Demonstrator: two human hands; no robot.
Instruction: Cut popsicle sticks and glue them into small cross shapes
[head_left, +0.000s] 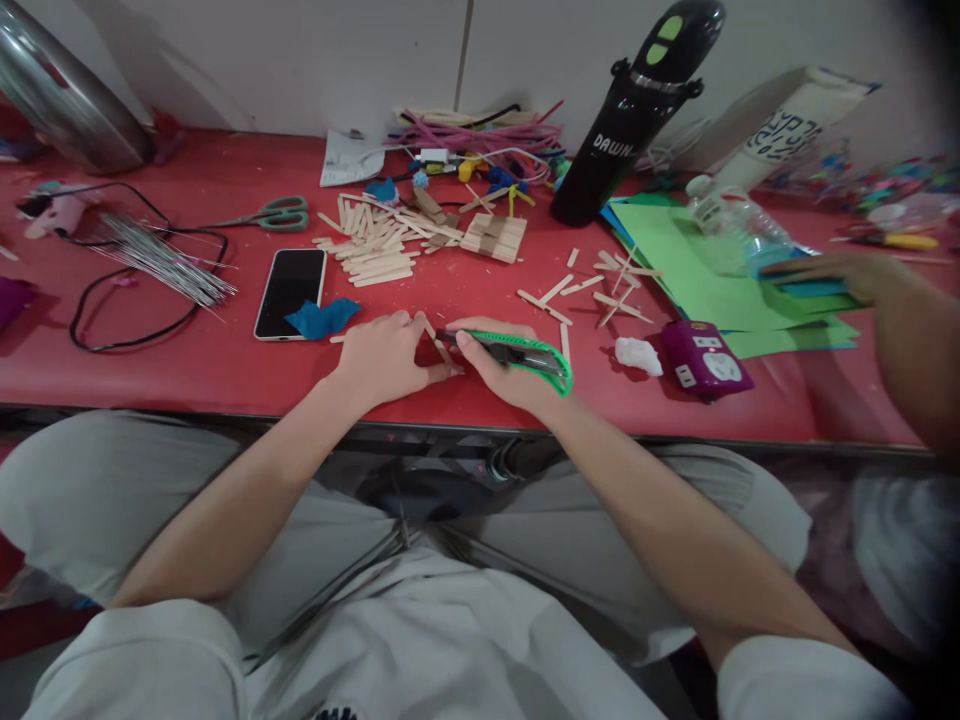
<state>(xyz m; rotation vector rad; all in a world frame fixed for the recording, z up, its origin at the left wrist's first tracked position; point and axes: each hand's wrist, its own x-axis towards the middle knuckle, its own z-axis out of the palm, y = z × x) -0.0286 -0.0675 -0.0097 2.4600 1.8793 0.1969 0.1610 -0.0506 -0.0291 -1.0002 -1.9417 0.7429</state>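
My right hand [510,375] is closed round a green and black utility knife [536,357], its tip pointing left. Just left of it, my left hand [382,360] pinches a wooden craft stick [435,338] against the red table. The knife's front end meets or nearly meets this stick; the exact contact is too small to make out. Beyond my hands lies a pile of loose craft sticks [375,240], beside a flat panel of joined sticks [493,237]. To the right, several sticks and a small stick frame [624,285] rest on the table.
A phone [291,290] with blue scrap [322,317], scissors [281,214] and thin wires [165,260] lie left. Right are a black bottle [630,120], white lump [638,355], purple power adapter [705,360] and green sheets [690,260], with another person's hand [832,275] over them.
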